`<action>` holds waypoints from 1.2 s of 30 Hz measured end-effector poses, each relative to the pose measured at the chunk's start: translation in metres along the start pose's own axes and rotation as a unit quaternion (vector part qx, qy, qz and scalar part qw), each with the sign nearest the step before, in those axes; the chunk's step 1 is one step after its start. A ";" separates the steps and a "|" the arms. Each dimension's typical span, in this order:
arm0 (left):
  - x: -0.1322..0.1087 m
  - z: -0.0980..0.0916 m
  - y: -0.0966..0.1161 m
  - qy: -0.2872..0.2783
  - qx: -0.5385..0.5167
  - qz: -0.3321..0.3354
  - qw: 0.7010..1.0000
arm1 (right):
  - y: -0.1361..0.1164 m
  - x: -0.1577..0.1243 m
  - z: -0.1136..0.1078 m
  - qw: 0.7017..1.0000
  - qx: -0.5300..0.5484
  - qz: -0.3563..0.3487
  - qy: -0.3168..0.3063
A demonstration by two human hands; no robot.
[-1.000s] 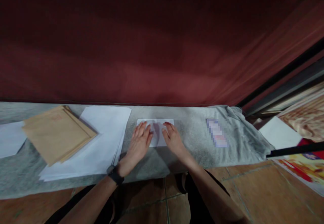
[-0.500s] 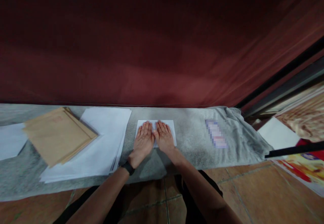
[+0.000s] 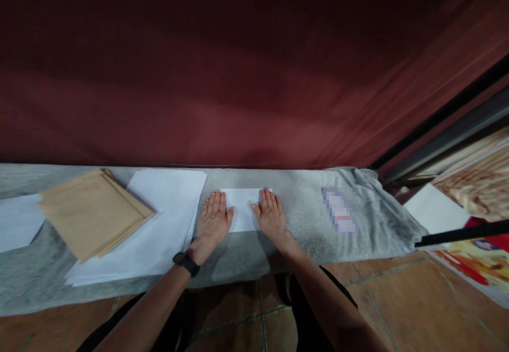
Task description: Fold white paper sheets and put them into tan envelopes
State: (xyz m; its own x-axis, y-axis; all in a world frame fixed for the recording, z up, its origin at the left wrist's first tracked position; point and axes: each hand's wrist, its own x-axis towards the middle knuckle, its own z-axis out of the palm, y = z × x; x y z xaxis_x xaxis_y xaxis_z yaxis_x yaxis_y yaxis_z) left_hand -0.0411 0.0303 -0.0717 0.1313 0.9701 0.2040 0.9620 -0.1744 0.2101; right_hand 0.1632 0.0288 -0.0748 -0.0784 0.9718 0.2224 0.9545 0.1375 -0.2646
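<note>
A white sheet of paper (image 3: 242, 209), seemingly folded, lies flat on the grey cloth between my hands. My left hand (image 3: 214, 217) rests palm down over its left edge, fingers straight and pointing away from me. Across the right edge lies my right hand (image 3: 271, 214), also flat, with the thumb held apart from the fingers. Neither hand grasps anything. The middle of the paper shows between the thumbs, while its two side edges are partly hidden under the palms.
Left of my hands, several brown envelopes (image 3: 95, 214) lie partly over a stack of white paper (image 3: 167, 209). Another white sheet (image 3: 18, 222) is at the far left. A blurred-out item (image 3: 340, 211) sits rightward on the grey cloth (image 3: 302, 219). A red fabric wall (image 3: 254, 103) rises behind.
My hands have slid apart from the middle of the paper, the left one leftward and the right one rightward, uncovering its centre. The paper has stayed in place.
</note>
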 end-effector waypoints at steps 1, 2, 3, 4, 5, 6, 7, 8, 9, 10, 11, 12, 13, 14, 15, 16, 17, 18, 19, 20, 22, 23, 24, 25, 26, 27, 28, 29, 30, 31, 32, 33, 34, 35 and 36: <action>0.000 0.000 -0.001 0.001 0.001 -0.001 1.000 | 0.002 -0.001 0.000 1.000 -0.003 0.003 0.002; -0.001 0.000 -0.002 0.003 0.002 -0.001 1.000 | 0.004 -0.001 0.000 1.000 -0.007 0.008 0.001; -0.001 0.000 -0.003 0.003 0.001 -0.002 1.000 | 0.006 -0.002 -0.001 1.000 -0.012 0.015 0.000; -0.001 -0.001 -0.003 0.004 0.001 -0.002 1.000 | 0.008 -0.002 -0.001 1.000 -0.017 0.023 -0.003; -0.001 -0.001 -0.003 0.004 0.001 -0.002 1.000 | 0.009 -0.002 -0.002 0.999 -0.022 0.032 -0.005; -0.001 0.000 -0.004 0.004 0.002 -0.003 1.000 | 0.011 -0.003 -0.004 0.999 -0.027 0.042 -0.007; -0.001 0.000 -0.004 0.004 0.003 -0.004 1.000 | 0.012 -0.003 -0.006 0.998 -0.032 0.053 -0.007; 0.000 0.001 -0.005 0.005 0.006 -0.006 1.000 | 0.012 -0.003 -0.008 0.997 -0.038 0.065 -0.006; 0.000 0.001 -0.005 0.006 0.010 -0.007 1.000 | 0.011 -0.003 -0.011 0.996 -0.042 0.077 -0.005; 0.000 0.002 -0.005 0.009 0.014 -0.008 1.000 | 0.010 -0.003 -0.013 0.996 -0.043 0.084 -0.003; 0.000 0.003 -0.005 0.014 0.017 -0.008 1.000 | 0.007 -0.003 -0.016 0.996 -0.040 0.085 -0.002; 0.000 0.003 -0.005 0.021 0.020 -0.008 1.000 | 0.003 -0.004 -0.018 0.996 -0.033 0.080 0.000; -0.001 0.003 -0.003 0.030 0.022 -0.005 0.999 | -0.002 -0.004 -0.020 0.998 -0.018 0.064 0.000; -0.003 0.002 0.000 0.038 0.022 0.001 0.999 | -0.008 -0.005 -0.021 0.999 0.003 0.044 0.001; -0.005 0.001 0.004 0.043 0.021 0.010 0.999 | -0.014 -0.006 -0.021 0.999 0.027 0.027 0.002; -0.006 0.000 0.008 0.045 0.020 0.025 0.998 | -0.021 -0.007 -0.021 0.999 0.050 0.008 0.000; -0.008 -0.001 0.013 0.042 0.019 0.043 0.998 | -0.027 -0.009 -0.020 0.997 0.070 -0.012 -0.005; -0.010 -0.001 0.018 0.035 0.019 0.062 0.997 | -0.032 -0.010 -0.018 0.996 0.085 -0.025 -0.006; -0.011 -0.001 0.022 0.026 0.020 0.079 0.996 | -0.037 -0.011 -0.017 0.995 0.097 -0.034 -0.007; -0.012 0.000 0.025 0.017 0.022 0.092 0.995 | -0.040 -0.012 -0.015 0.994 0.105 -0.041 -0.009; -0.013 0.004 0.026 0.007 0.028 0.102 0.994 | -0.045 -0.014 -0.011 0.993 0.108 -0.044 -0.011; -0.013 0.007 0.024 0.008 0.032 0.100 0.994 | -0.046 -0.014 -0.009 0.993 0.105 -0.045 -0.011; -0.013 0.010 0.021 0.011 0.037 0.098 0.994 | -0.046 -0.014 -0.008 0.994 0.098 -0.047 -0.010; -0.013 0.012 0.018 0.015 0.040 0.098 0.994 | -0.046 -0.014 -0.006 0.995 0.088 -0.051 -0.008; -0.014 0.015 0.016 0.019 0.042 0.098 0.994 | -0.046 -0.014 -0.005 0.995 0.078 -0.056 -0.005; -0.014 0.016 0.013 0.022 0.043 0.099 0.994 | -0.046 -0.015 -0.004 0.996 0.067 -0.060 -0.001; -0.015 0.017 0.012 0.025 0.043 0.100 0.994 | -0.045 -0.015 -0.003 0.996 0.056 -0.064 0.002; -0.015 0.017 0.012 0.026 0.042 0.100 0.994 | -0.045 -0.015 -0.002 0.997 0.046 -0.067 0.004; -0.016 0.017 0.012 0.027 0.041 0.098 0.994 | -0.043 -0.016 -0.001 0.997 0.037 -0.069 0.007; -0.016 0.016 0.013 0.028 0.039 0.097 0.994 | -0.041 -0.016 0.000 0.997 0.030 -0.070 0.010; -0.015 0.014 0.014 0.029 0.037 0.097 0.994 | -0.039 -0.016 0.000 0.997 0.023 -0.071 0.012; -0.015 0.013 0.014 0.031 0.035 0.099 0.994 | -0.036 -0.016 0.000 0.997 0.017 -0.070 0.014; -0.014 0.012 0.014 0.033 0.033 0.100 0.994 | -0.033 -0.015 0.000 0.998 0.011 -0.067 0.016; -0.013 0.011 0.012 0.035 0.031 0.101 0.994 | -0.030 -0.015 0.000 0.998 0.005 -0.063 0.017; -0.012 0.010 0.010 0.039 0.030 0.100 0.994 | -0.026 -0.014 -0.001 0.998 0.001 -0.057 0.017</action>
State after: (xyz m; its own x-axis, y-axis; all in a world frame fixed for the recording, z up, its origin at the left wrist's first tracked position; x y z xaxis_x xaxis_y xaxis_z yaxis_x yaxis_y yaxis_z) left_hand -0.0303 0.0186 -0.0818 0.3054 0.9005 0.3096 0.9310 -0.3507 0.1014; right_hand 0.1393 0.0116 -0.0701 -0.1758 0.9430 0.2827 0.9397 0.2463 -0.2372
